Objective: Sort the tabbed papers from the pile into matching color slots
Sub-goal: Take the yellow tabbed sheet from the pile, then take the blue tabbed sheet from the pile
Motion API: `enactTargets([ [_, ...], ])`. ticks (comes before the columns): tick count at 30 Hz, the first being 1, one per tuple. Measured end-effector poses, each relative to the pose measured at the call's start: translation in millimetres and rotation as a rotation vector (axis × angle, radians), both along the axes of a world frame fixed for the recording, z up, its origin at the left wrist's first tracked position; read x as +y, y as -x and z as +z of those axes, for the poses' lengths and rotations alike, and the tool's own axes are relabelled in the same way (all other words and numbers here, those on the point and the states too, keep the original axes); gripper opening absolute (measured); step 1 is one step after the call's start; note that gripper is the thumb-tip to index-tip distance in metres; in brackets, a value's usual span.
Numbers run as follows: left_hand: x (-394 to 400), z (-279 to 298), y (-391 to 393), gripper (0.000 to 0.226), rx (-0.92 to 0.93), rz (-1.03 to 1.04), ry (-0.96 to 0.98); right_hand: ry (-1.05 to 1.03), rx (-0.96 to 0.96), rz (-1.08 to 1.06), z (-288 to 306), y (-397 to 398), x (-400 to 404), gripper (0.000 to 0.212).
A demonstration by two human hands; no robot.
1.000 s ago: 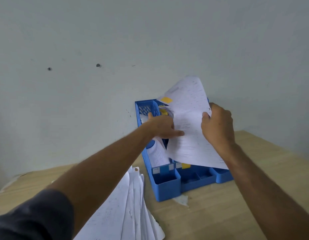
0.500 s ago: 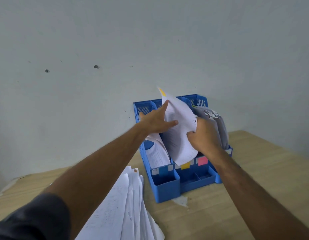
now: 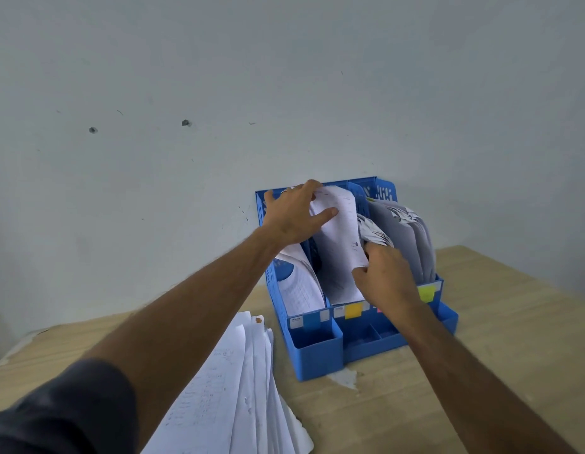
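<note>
Sheet (image 3: 342, 247) upright in yellow-tabbed slot (image 3: 352, 311), centre frame, between hands; left hand (image 3: 294, 214) spread on top, right hand (image 3: 384, 273) pinching lower edge.

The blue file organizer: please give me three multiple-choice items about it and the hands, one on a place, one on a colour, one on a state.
1. Where is the loose paper pile?
A. left of the blue file organizer, on the table
B. inside it
C. behind it

2. What colour is the label on the slot receiving the sheet?
A. green
B. yellow
C. white

3. What is the right hand doing?
A. resting flat on the table
B. hanging idle
C. pinching the sheet

Key: 1 A, the pile lies fanned out beside the organizer; 2 B, the tab below the sheet; 3 C, fingers curl on the sheet's edge, while the left hand steadies its top.
</note>
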State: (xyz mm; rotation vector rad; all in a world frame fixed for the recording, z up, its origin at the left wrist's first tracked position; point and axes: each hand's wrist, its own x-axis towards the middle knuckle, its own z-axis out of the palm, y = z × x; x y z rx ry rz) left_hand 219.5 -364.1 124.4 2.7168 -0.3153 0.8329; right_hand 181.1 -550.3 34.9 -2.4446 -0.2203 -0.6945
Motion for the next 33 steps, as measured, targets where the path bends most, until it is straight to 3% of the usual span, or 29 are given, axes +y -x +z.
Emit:
enactTargets([
  [2,2.0,-2.6,-4.8,0.063,0.038,0.030,-0.034,0.031,0.025,-0.007,-3.5,-2.6,0.6,0.023],
  [7,3.1,-2.2,-8.0,0.096,0.326,0.053,-0.204,0.135,0.055,-0.057,-11.3,-5.3,5.2,0.015],
  [10,2.3,-2.3,-7.7,0.097,0.303,0.068,-0.245,0.091,0.035,-0.090,-14.5,-3.6,6.2,0.025],
  [12,0.2,-3.2,-6.7,0.091,0.229,0.094,-0.243,0.077,0.007,-0.100,-17.2,-2.7,5.2,0.027],
  [15,-1.3,-6.0,-4.5,0.073,0.260,0.089,-0.277,0.069,0.034,-0.095,-16.2,-1.3,4.0,0.029],
  [18,0.5,-5.1,-0.8,0.060,0.235,0.075,-0.270,0.006,-0.014,-0.014,-8.8,4.2,9.1,0.043],
  [21,9.1,-3.6,9.1,0.056,0.147,0.052,-0.155,-0.051,-0.089,0.109,-2.4,18.1,22.8,0.050],
  [25,37.3,-13.6,37.8,0.029,-0.038,-0.004,-0.049,-0.111,-0.126,0.290,-0.8,38.1,53.0,0.049],
  [31,121.2,-47.7,96.3,0.013,-0.213,0.024,0.185,-0.130,-0.069,0.455,-19.8,56.8,110.5,0.044],
  [33,152.4,-63.5,117.8,0.010,-0.174,0.059,0.295,-0.141,0.001,0.513,-29.2,61.4,129.9,0.035],
])
